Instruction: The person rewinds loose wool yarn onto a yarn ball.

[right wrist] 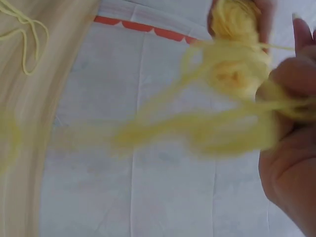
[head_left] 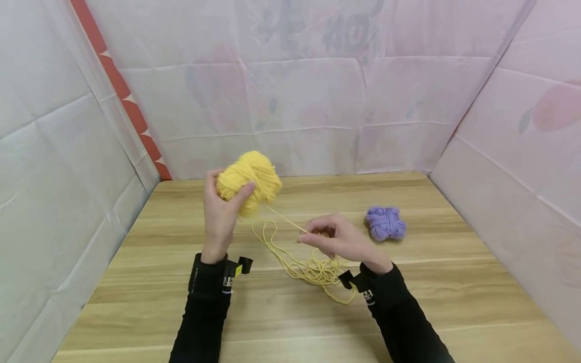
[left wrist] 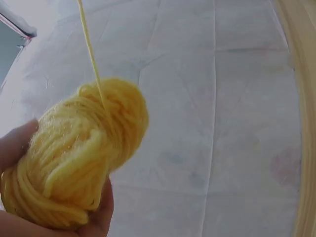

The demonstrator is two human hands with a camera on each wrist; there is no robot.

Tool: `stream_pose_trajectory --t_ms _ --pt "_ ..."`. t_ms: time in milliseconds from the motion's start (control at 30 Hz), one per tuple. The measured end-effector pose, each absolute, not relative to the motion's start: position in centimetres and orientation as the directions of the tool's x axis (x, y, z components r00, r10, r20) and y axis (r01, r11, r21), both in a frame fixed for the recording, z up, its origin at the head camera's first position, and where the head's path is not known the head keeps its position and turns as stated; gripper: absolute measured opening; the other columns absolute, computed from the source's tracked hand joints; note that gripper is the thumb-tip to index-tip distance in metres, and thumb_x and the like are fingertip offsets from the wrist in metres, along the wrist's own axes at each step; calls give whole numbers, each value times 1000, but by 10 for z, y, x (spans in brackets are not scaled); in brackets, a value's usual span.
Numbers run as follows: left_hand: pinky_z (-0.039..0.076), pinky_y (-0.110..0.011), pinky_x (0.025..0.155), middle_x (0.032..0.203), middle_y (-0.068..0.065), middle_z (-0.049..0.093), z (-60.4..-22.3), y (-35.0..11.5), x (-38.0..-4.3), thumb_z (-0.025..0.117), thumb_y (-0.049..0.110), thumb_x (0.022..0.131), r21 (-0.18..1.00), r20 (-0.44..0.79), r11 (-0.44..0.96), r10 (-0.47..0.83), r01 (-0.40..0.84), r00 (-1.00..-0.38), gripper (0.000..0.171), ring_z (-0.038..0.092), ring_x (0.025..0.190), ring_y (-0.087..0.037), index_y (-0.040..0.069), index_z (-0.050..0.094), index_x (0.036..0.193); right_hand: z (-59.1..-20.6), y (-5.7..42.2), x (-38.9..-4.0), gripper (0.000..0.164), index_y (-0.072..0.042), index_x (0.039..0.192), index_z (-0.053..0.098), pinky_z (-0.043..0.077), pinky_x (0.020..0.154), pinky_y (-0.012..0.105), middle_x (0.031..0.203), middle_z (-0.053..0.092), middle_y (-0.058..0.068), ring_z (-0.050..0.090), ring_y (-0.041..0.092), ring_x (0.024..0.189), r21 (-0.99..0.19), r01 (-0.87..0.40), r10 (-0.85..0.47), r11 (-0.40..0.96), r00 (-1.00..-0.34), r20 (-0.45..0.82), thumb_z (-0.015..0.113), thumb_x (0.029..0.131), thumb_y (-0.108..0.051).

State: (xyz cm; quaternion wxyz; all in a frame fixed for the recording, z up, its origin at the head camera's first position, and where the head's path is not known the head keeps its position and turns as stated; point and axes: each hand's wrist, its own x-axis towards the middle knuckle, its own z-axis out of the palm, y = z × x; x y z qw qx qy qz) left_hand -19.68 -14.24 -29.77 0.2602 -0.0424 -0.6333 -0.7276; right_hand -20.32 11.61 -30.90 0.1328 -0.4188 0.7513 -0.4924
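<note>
My left hand (head_left: 220, 217) grips a yellow ball of yarn (head_left: 254, 179), raised over the back left part of the table. Its thumb lies across the front of the ball; in the left wrist view the fingers wrap under the ball (left wrist: 74, 153). From the ball a taut strand (head_left: 287, 220) runs to my right hand (head_left: 345, 239), which pinches it between thumb and fingertips. More loops of yarn (right wrist: 163, 126) hang from the right hand, blurred in the right wrist view. Beneath that hand a loose tangle of yellow yarn (head_left: 313, 272) lies on the table.
A small purple bundle of yarn (head_left: 386, 223) sits on the wooden table (head_left: 136, 297), to the right of my right hand. Pale printed sheets (head_left: 308, 96) enclose the table at the back and both sides. A red strip (head_left: 122, 91) runs up the back left corner.
</note>
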Motion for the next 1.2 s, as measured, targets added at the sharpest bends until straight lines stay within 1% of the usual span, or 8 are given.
stream_pose_trajectory --t_ms 100,267,500,600,700,900,1067,1200 --pt "56 -25 65 101 -7 60 -298 -158 -197 78 10 79 853 423 -97 -446 513 -789 47 62 82 -17 13 46 113 -303 131 -207 15 -13 108 67 35 38 25 54 42 -1 36 11 41 -872 -439 -771 215 -625 124 57 97 -16" --pt "54 -25 70 105 -11 58 -295 -192 -193 79 2 76 742 419 -179 -627 646 -656 45 59 89 -20 8 48 109 -300 163 -217 34 -14 129 58 32 45 24 60 41 -4 34 6 50 -862 -355 -687 361 -727 12 58 97 -25" --pt "56 -28 80 120 -17 54 -291 -225 -181 79 -1 75 647 345 -260 -738 717 -580 50 59 102 -28 3 44 111 -303 206 -236 24 -8 104 67 28 35 25 58 40 -2 31 6 44 -849 -349 -642 396 -767 16 51 100 -26" --pt "57 -30 81 122 -18 53 -292 -237 -178 79 -3 73 581 301 -315 -773 750 -558 52 59 104 -29 2 42 110 -306 227 -240 24 -6 100 66 32 37 27 59 41 0 35 7 47 -850 -322 -614 416 -790 -1 51 100 -25" --pt "56 -32 83 123 -17 53 -292 -250 -174 79 -8 72 513 232 -367 -811 776 -537 53 58 106 -29 1 43 109 -309 249 -243 23 -6 94 64 33 40 30 58 37 0 33 11 47 -841 -310 -585 443 -811 -9 52 100 -24" --pt "55 -38 93 128 -15 56 -291 -275 -161 69 -14 77 385 95 -438 -857 813 -507 48 58 115 -32 3 43 113 -316 286 -245 26 -3 92 64 34 50 31 59 27 2 26 24 51 -828 -270 -468 491 -884 10 53 100 -25" --pt "53 -39 95 126 -12 59 -290 -292 -152 67 -16 78 325 12 -413 -898 851 -440 48 61 112 -29 5 45 116 -322 311 -246 31 -1 98 65 32 55 31 61 22 0 22 24 51 -813 -209 -384 544 -923 -19 51 100 -28" --pt "54 -37 95 125 -10 59 -289 -304 -146 67 -15 79 320 -31 -381 -919 868 -392 50 61 110 -26 7 44 118 -326 326 -244 30 -6 108 67 34 58 31 62 22 -1 23 21 52 -809 -164 -338 564 -940 -45 48 102 -28"
